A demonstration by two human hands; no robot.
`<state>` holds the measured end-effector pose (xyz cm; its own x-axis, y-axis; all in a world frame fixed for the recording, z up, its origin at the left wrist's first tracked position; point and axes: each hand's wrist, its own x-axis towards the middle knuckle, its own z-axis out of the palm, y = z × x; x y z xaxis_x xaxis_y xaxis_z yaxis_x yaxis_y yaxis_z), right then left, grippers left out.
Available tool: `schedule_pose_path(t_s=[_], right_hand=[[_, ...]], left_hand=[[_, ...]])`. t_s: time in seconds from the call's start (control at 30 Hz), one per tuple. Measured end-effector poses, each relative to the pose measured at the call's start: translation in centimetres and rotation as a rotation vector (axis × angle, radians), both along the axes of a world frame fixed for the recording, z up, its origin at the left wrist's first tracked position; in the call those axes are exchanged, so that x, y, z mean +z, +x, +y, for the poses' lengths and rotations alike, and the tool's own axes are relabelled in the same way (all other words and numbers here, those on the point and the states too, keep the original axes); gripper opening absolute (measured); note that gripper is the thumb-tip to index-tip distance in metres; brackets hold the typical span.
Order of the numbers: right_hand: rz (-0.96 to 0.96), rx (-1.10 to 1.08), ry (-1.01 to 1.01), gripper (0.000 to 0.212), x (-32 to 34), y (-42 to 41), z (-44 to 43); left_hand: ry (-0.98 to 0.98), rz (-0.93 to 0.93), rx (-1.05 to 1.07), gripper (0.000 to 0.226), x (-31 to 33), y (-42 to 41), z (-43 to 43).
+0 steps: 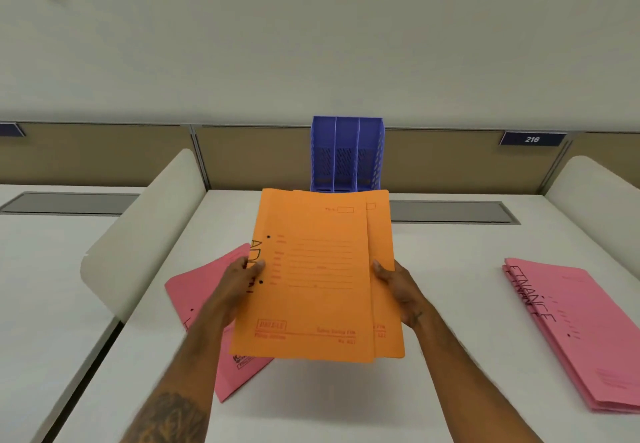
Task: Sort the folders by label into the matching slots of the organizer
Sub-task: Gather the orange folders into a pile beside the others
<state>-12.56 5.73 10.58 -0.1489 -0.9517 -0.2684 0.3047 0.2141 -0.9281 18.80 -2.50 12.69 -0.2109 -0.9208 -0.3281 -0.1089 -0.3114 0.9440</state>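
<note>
Orange folders held over the desk
My left hand and right hand grip the folders' side edges; the organizer stands at the desk's far edge, a pink folder near left, a pink stack right, with desk showing between.

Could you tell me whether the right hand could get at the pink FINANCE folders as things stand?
Probably not straight away: the right hand grips the orange folders at their right edge, sharing them with the left hand. Once freed, bare desk lies between it and the pink FINANCE folders.
</note>
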Motion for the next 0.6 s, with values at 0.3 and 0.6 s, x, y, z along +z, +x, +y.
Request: schedule_pose_path(t_s=[0.3,0.6], right_hand=[[-0.014,0.009,0.028,0.057,0.1,-0.7,1.5],[0.049,-0.106,0.061,0.051,-1.4,-6.5,4.5]], left_hand=[[-0.003,0.122,-0.131,0.02,-1.1,-4.6,1.8],[-0.125,0.0,-0.182,0.044,-3.6,-12.1,2.7]])
